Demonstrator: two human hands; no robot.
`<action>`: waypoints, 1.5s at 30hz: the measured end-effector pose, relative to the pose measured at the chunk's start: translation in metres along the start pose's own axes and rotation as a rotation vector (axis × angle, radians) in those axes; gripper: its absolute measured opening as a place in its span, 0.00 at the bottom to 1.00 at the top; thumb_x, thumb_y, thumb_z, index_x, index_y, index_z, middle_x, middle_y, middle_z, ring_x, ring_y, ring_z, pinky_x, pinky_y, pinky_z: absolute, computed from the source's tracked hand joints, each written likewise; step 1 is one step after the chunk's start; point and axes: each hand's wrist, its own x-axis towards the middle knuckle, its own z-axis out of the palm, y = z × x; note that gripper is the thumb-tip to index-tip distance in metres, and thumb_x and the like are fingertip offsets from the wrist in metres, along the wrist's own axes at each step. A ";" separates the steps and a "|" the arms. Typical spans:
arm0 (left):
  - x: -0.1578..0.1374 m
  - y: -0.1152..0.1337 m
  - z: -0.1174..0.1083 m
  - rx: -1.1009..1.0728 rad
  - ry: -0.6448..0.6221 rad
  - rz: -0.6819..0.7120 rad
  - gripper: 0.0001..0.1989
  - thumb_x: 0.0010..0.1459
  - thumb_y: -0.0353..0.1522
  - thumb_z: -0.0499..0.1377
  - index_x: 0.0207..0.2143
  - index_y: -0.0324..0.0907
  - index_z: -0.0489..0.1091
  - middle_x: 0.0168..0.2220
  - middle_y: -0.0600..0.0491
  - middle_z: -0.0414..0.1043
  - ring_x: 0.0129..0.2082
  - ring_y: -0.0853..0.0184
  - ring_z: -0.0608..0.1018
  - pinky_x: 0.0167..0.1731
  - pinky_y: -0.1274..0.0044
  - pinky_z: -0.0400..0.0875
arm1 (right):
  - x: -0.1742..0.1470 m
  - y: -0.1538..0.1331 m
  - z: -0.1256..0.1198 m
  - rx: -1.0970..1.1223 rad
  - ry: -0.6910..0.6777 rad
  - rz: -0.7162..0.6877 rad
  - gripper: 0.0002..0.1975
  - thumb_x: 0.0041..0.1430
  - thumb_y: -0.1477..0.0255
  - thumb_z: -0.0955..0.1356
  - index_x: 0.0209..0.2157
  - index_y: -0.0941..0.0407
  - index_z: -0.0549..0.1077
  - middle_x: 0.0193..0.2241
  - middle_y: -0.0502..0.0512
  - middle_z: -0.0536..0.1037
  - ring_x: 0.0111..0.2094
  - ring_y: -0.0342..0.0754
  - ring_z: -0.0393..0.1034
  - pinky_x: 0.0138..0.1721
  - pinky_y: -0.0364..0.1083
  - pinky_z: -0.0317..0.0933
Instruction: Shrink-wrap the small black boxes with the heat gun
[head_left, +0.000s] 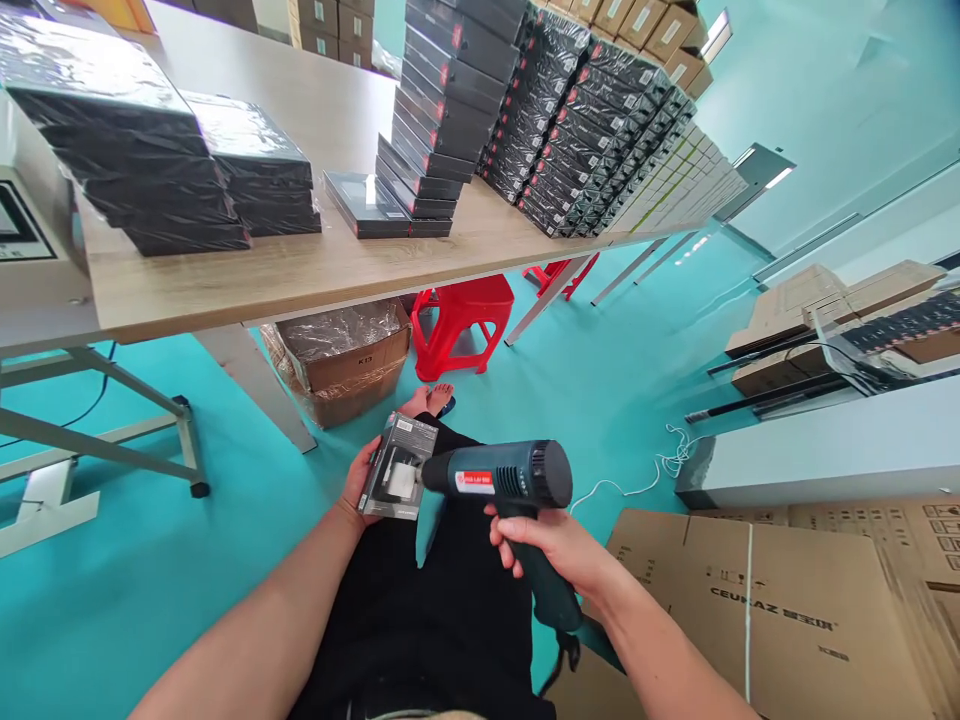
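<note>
In my left hand (362, 480) is a small dark product box (400, 468) with a pale picture on its face, tilted above my lap. The fingers wrap round its left edge. My right hand (536, 540) is closed round the handle of a dark heat gun (499, 475) with a red and white label. Its nozzle points left, right in front of the box's face; whether the two touch I cannot tell. From the bottom of the handle a black cord hangs down.
Film-wrapped black boxes (135, 150) and tall stacks of dark boxes (457, 90) stand on the wooden table (247, 290). Beneath are an open carton (345, 375) and a red stool (469, 315). Large cartons (787, 600) sit close on my right, near a white cord (622, 490) on the floor.
</note>
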 end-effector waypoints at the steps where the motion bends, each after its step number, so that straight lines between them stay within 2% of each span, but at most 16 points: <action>1: 0.000 0.000 0.000 0.014 -0.014 0.003 0.25 0.56 0.43 0.55 0.49 0.34 0.68 0.39 0.40 0.76 0.41 0.50 0.77 0.44 0.59 0.69 | 0.002 0.000 0.000 0.013 0.041 -0.012 0.16 0.52 0.67 0.69 0.42 0.58 0.73 0.30 0.55 0.76 0.26 0.45 0.70 0.26 0.44 0.65; 3: -0.001 0.000 0.000 0.038 -0.062 -0.008 0.26 0.55 0.44 0.54 0.50 0.34 0.68 0.41 0.39 0.75 0.43 0.49 0.76 0.45 0.58 0.68 | 0.001 0.002 0.001 0.002 0.020 0.014 0.15 0.51 0.68 0.69 0.41 0.59 0.73 0.29 0.54 0.76 0.25 0.44 0.70 0.25 0.43 0.64; 7: -0.002 0.000 0.002 0.021 -0.108 0.044 0.30 0.56 0.47 0.53 0.54 0.35 0.64 0.45 0.39 0.73 0.46 0.50 0.75 0.45 0.57 0.67 | -0.009 0.011 0.006 0.036 -0.207 0.099 0.14 0.49 0.70 0.70 0.39 0.61 0.74 0.28 0.56 0.76 0.22 0.44 0.70 0.23 0.43 0.63; 9: 0.001 0.000 0.001 0.012 -0.072 0.087 0.30 0.55 0.48 0.53 0.52 0.35 0.65 0.44 0.39 0.73 0.46 0.51 0.75 0.46 0.59 0.69 | -0.011 0.015 0.007 0.125 -0.155 0.060 0.15 0.50 0.69 0.70 0.40 0.61 0.74 0.29 0.56 0.76 0.24 0.44 0.70 0.23 0.43 0.63; 12: 0.009 0.000 -0.004 -0.024 0.051 0.125 0.26 0.54 0.48 0.56 0.46 0.37 0.67 0.40 0.41 0.74 0.44 0.53 0.76 0.45 0.61 0.70 | -0.008 0.020 0.005 0.220 0.091 -0.012 0.16 0.52 0.66 0.69 0.41 0.58 0.73 0.31 0.55 0.76 0.26 0.44 0.70 0.24 0.42 0.65; 14: 0.015 0.000 -0.009 -0.061 0.119 0.156 0.23 0.53 0.48 0.58 0.41 0.39 0.67 0.38 0.44 0.74 0.43 0.53 0.76 0.45 0.59 0.70 | -0.006 0.022 0.007 0.219 0.153 -0.015 0.15 0.52 0.65 0.69 0.41 0.58 0.73 0.31 0.55 0.76 0.25 0.44 0.70 0.24 0.42 0.65; 18: 0.022 -0.002 -0.015 -0.047 0.186 0.213 0.20 0.51 0.49 0.58 0.33 0.41 0.66 0.35 0.45 0.75 0.40 0.52 0.77 0.42 0.56 0.71 | -0.004 0.024 0.026 0.224 -0.028 -0.016 0.15 0.52 0.67 0.70 0.40 0.59 0.74 0.31 0.56 0.76 0.25 0.45 0.70 0.24 0.43 0.65; 20: 0.023 -0.002 -0.014 -0.045 0.193 0.208 0.21 0.52 0.49 0.57 0.33 0.41 0.65 0.34 0.45 0.74 0.39 0.53 0.78 0.41 0.57 0.71 | -0.001 0.023 0.036 0.248 -0.001 -0.081 0.16 0.52 0.67 0.69 0.41 0.59 0.74 0.31 0.56 0.76 0.26 0.45 0.70 0.26 0.44 0.65; 22: 0.021 -0.002 -0.012 -0.072 0.199 0.203 0.21 0.52 0.49 0.57 0.35 0.41 0.65 0.35 0.44 0.74 0.40 0.53 0.77 0.41 0.57 0.71 | 0.002 0.022 0.039 0.244 0.099 -0.118 0.16 0.53 0.66 0.69 0.42 0.59 0.73 0.31 0.56 0.76 0.26 0.44 0.70 0.27 0.44 0.66; 24: 0.019 -0.002 -0.012 -0.094 0.223 0.208 0.20 0.52 0.49 0.58 0.35 0.41 0.64 0.36 0.45 0.74 0.41 0.53 0.77 0.41 0.57 0.72 | 0.004 0.020 0.038 0.211 0.139 -0.085 0.16 0.53 0.65 0.69 0.42 0.59 0.73 0.30 0.56 0.76 0.26 0.45 0.70 0.27 0.45 0.66; 26: 0.019 -0.001 -0.012 -0.100 0.236 0.207 0.20 0.52 0.49 0.58 0.33 0.42 0.63 0.33 0.47 0.73 0.38 0.55 0.78 0.39 0.58 0.73 | 0.004 0.020 0.037 0.183 0.089 -0.050 0.16 0.52 0.66 0.69 0.41 0.60 0.74 0.30 0.57 0.76 0.25 0.45 0.70 0.26 0.45 0.66; 29: 0.022 -0.001 -0.014 -0.119 0.241 0.204 0.19 0.52 0.49 0.58 0.32 0.41 0.64 0.31 0.48 0.72 0.34 0.59 0.78 0.37 0.63 0.75 | 0.004 0.024 0.038 0.211 0.032 -0.096 0.16 0.52 0.67 0.70 0.41 0.60 0.74 0.32 0.57 0.76 0.25 0.45 0.70 0.26 0.45 0.65; 32: 0.022 -0.001 -0.014 -0.170 0.256 0.175 0.23 0.50 0.51 0.58 0.36 0.40 0.64 0.37 0.43 0.71 0.41 0.53 0.77 0.38 0.61 0.75 | 0.006 0.030 0.034 0.269 0.147 -0.132 0.16 0.53 0.66 0.69 0.43 0.59 0.73 0.32 0.56 0.76 0.27 0.45 0.70 0.26 0.44 0.65; 35: 0.020 0.000 -0.013 -0.210 0.269 0.129 0.28 0.48 0.52 0.59 0.41 0.39 0.62 0.43 0.37 0.68 0.48 0.48 0.73 0.40 0.58 0.74 | 0.005 0.035 0.019 0.285 0.222 -0.090 0.15 0.55 0.66 0.68 0.42 0.59 0.72 0.31 0.56 0.75 0.26 0.45 0.70 0.24 0.42 0.65; 39: 0.019 0.001 -0.012 -0.213 0.305 0.119 0.31 0.46 0.52 0.60 0.42 0.38 0.62 0.44 0.36 0.67 0.48 0.47 0.73 0.40 0.58 0.73 | -0.007 0.035 0.002 0.243 0.142 -0.041 0.14 0.56 0.68 0.67 0.43 0.59 0.72 0.32 0.56 0.76 0.27 0.45 0.70 0.26 0.43 0.65; 45: 0.023 -0.001 -0.014 -0.166 0.329 0.046 0.30 0.46 0.52 0.60 0.41 0.37 0.63 0.43 0.37 0.69 0.46 0.47 0.74 0.38 0.57 0.74 | -0.006 0.029 0.004 0.139 0.101 -0.039 0.14 0.55 0.67 0.67 0.43 0.58 0.73 0.32 0.56 0.76 0.27 0.46 0.70 0.28 0.44 0.65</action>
